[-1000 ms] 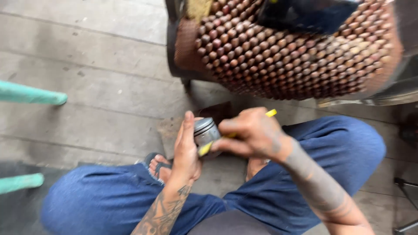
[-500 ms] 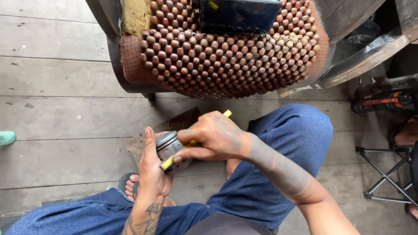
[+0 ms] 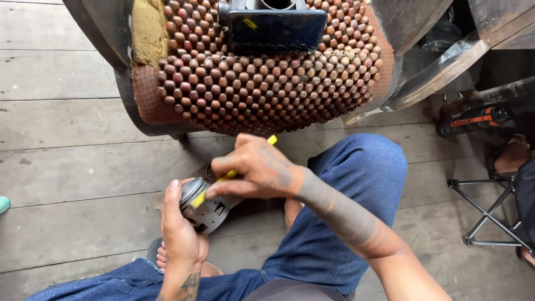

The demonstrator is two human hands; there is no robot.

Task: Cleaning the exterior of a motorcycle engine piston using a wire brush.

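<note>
My left hand (image 3: pixel 179 234) grips a small grey metal cylinder-shaped part (image 3: pixel 204 207) from below, thumb up along its side. My right hand (image 3: pixel 257 170) holds a thin yellow stick-like tool (image 3: pixel 229 175) whose lower tip lies against the top rim of the metal part; its upper end pokes out past my knuckles. Both hands work above my lap, between my knees in blue jeans (image 3: pixel 356 184). A bare foot (image 3: pixel 163 257) shows under my left wrist.
A seat covered with brown wooden beads (image 3: pixel 267 78) stands just ahead on the plank floor (image 3: pixel 72 161), with a dark phone (image 3: pixel 277 30) lying on it. At the right are a folding metal stool frame (image 3: pixel 490 214), a black-and-orange tool (image 3: pixel 473 120) and another person's sandalled foot (image 3: pixel 510 156).
The view has swung left and down, so the beaded seat fills more of the top. My hands stay together on the metal part, the yellow tool still at its rim.
</note>
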